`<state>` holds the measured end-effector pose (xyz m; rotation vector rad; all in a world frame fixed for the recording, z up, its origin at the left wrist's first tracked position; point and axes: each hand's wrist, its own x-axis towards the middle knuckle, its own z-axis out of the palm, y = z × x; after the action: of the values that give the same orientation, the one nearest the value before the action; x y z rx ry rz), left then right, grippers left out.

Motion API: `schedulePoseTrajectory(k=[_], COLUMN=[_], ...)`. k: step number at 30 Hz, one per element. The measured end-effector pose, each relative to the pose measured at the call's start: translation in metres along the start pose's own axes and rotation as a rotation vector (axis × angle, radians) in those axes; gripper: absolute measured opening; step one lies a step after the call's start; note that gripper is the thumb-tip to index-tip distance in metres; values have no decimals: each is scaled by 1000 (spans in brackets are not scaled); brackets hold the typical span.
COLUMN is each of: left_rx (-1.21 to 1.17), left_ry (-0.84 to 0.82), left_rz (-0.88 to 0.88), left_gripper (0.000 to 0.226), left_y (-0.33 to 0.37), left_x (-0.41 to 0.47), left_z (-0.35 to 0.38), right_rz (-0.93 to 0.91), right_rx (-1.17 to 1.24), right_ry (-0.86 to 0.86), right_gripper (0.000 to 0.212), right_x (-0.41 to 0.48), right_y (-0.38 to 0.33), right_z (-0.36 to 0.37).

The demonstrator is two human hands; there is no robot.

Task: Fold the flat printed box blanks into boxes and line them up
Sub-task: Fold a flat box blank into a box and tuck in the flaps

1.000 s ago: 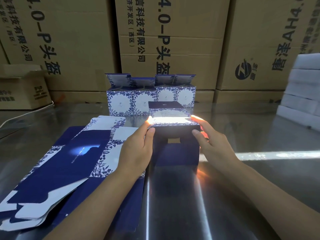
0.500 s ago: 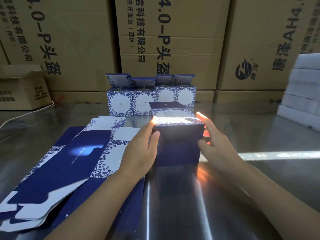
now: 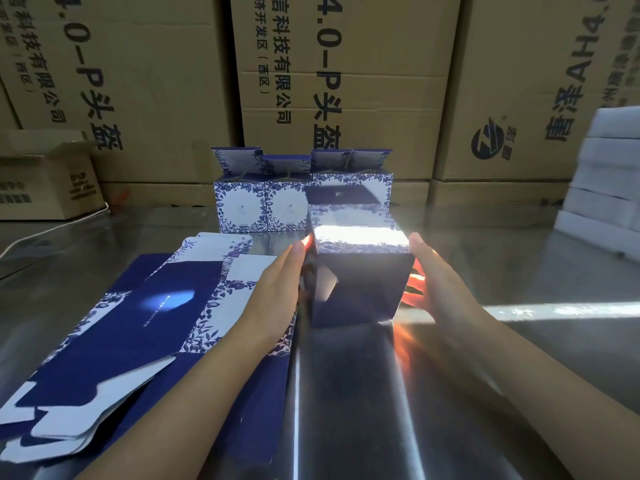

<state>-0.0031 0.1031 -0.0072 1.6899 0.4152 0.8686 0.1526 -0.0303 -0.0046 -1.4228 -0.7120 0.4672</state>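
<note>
Head view: straight-fingered left hand (image 3: 277,292) and right hand (image 3: 437,289) flank box (image 3: 363,285); finished row (image 3: 263,209) behind, blanks (image 3: 138,323) beside.

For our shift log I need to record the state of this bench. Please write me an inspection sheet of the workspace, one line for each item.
Surface: shiny metal table, with a sunlight strip across it.
Job's things: one folded box upright between the hands; row of folded boxes behind it, top flaps open; pile of flat blanks at left.
Clutter: nothing seen.
Hands: left hand and right hand press flat on opposite sides of the box, fingers straight.
Cables: white cable on the table's far left.
Surroundings: large cartons behind; small open carton at left; white stacked blocks at right.
</note>
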Motion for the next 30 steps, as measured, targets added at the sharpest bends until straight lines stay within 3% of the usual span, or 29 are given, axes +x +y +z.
schedulePoseTrajectory(k=[10,15,18,21,23,26,28,30], left_rx=[-9,47,5,-47,-23,-24,-71,-76], left_ry=[32,110,93,74,62,68,83,82], left_rz=[173,54,-57,-73,-87,-131,-151,-156], left_gripper=[30,7,37,90,106,106,93,84], left_y=[2,2,0,-3,-6,-11,-15,-16], left_x=[-5,-6,-2,1,3,8,12,12], left_z=[1,2,-1,-1,-1,-2,-3,-3], right_rz=[-153,-135,-193,-225,-239,-248,-257,-265], right_rx=[-30,-48,-131,-163,-162,-147,-179,-228], right_ry=[26,84,108,108,78,58,86,141], right_gripper=[11,31,30,28,27,31,42,38], right_x=[2,4,4,3,2,2,6,9], right_y=[4,4,3,2,2,4,6,8], right_z=[-4,-2,-5,-8,-9,-7,-8,-9])
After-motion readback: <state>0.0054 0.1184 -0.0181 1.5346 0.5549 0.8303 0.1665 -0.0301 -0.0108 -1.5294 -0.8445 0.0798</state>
